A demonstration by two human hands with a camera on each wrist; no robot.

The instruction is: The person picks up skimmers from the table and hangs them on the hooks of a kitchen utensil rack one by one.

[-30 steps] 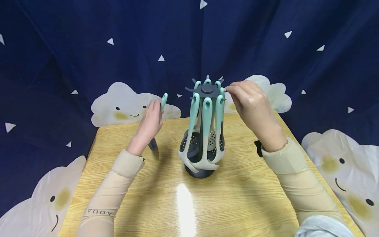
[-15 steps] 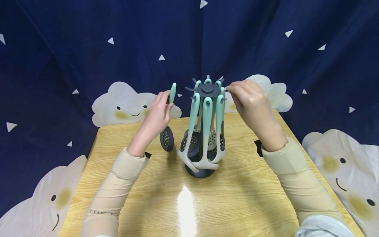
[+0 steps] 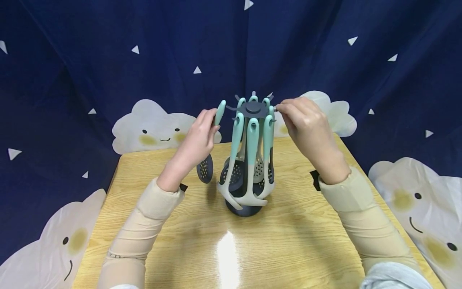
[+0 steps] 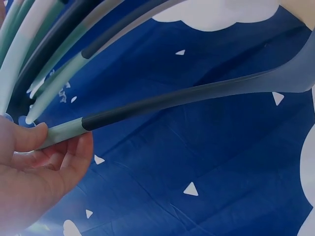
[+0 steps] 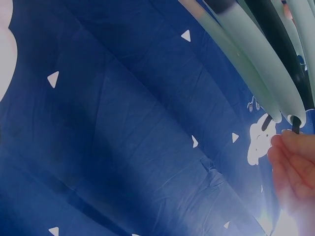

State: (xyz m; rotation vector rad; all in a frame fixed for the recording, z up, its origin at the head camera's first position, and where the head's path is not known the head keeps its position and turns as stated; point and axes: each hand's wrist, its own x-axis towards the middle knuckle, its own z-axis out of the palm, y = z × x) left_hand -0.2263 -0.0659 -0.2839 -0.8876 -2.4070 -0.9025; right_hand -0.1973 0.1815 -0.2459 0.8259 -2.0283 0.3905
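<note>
My left hand [image 3: 197, 135] pinches the mint handle of a dark skimmer [image 3: 205, 170], its perforated head hanging below, just left of a rotating utensil stand [image 3: 253, 107]. In the left wrist view, thumb and fingers grip the skimmer's handle [image 4: 64, 132] near its end. The handle's tip is close to a bare hook [image 3: 231, 108] but apart from it. On the stand's right side, my right hand [image 3: 306, 125] pinches the end of a hook. The right wrist view has those fingertips on the dark hook [image 5: 296, 126] beneath a hanging handle.
Several mint-handled utensils [image 3: 252, 140] hang around the stand, with pale and dark heads near its round dark base [image 3: 244, 211]. The wooden table [image 3: 288, 241] lies beneath. A blue curtain [image 3: 173, 48] with clouds and triangles surrounds it.
My left hand has moved right and up with the skimmer, bringing its handle close to the stand's left side. The right hand and stand look the same.
</note>
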